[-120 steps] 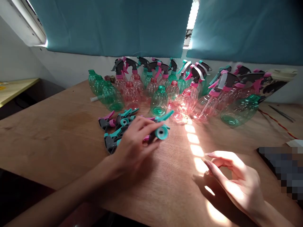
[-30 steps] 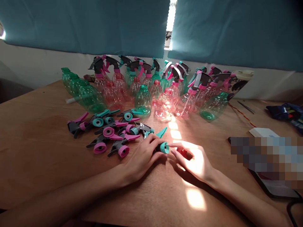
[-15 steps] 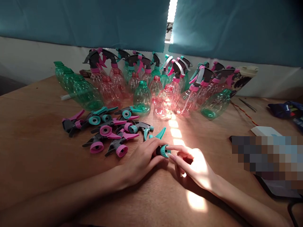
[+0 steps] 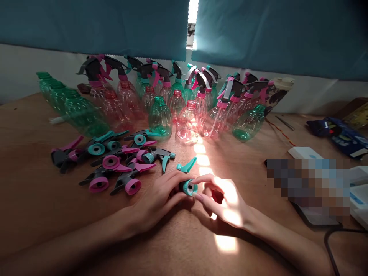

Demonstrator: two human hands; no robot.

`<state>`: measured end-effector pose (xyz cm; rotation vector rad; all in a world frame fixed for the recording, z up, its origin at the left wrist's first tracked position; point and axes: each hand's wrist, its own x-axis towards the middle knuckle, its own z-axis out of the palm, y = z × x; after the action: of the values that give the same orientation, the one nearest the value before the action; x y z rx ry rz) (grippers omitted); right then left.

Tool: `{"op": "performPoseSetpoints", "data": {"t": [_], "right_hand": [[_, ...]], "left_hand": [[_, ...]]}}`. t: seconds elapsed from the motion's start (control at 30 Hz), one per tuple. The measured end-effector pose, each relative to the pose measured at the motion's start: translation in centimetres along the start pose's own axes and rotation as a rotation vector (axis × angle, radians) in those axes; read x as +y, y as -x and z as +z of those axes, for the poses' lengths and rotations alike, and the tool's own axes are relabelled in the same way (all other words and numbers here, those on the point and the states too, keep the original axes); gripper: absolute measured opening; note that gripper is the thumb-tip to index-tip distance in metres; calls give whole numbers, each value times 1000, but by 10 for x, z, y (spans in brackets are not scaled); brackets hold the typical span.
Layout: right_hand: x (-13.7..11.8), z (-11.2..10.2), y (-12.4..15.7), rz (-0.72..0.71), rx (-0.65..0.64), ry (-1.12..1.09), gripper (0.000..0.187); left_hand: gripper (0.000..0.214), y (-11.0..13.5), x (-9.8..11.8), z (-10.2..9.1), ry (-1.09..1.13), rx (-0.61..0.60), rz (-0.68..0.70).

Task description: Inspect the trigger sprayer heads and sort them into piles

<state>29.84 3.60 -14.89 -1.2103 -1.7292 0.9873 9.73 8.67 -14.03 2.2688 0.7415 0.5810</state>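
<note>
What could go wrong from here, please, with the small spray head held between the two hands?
The teal-collared spray head sits only between the fingertips of the left hand and right hand, so it could slip. It might then hit the loose teal trigger piece. The pink bottles stand tightly grouped nearby; a bump could topple several.

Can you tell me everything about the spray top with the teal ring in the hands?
The spray top is a shiny plastic sprayer part, mostly hidden by fingers. Its round teal ring has a hole in the middle and faces the camera, with dark grey plastic behind it. The left hand's fingers and right hand's fingers pinch it from both sides.
</note>
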Motion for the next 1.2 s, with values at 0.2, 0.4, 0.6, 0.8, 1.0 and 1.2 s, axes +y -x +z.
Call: {"op": "performPoseSetpoints", "data": {"t": [0.2,0.4,0.6,0.8,1.0,1.2], "right_hand": [[5,-3,1,-98,-208,142,24],[9,-8,-2,-262,-214,316,20],[3,-11,-10,-398,-241,409,19],[14,-13,-13,-321,-237,461,22],[15,-11,-10,-107,-90,222,14],[12,0,-8,98,9,-199,11]], "left_hand": [[27,-1,-4,6,-42,-9,56],[22,-2,-1,6,-20,-36,80],[19,-3,2,4,22,-65,43],[25,-3,0,3,59,-31,7],[29,-2,2,-1,38,-28,-49],[27,-2,2,-2,-3,11,-76]]}}
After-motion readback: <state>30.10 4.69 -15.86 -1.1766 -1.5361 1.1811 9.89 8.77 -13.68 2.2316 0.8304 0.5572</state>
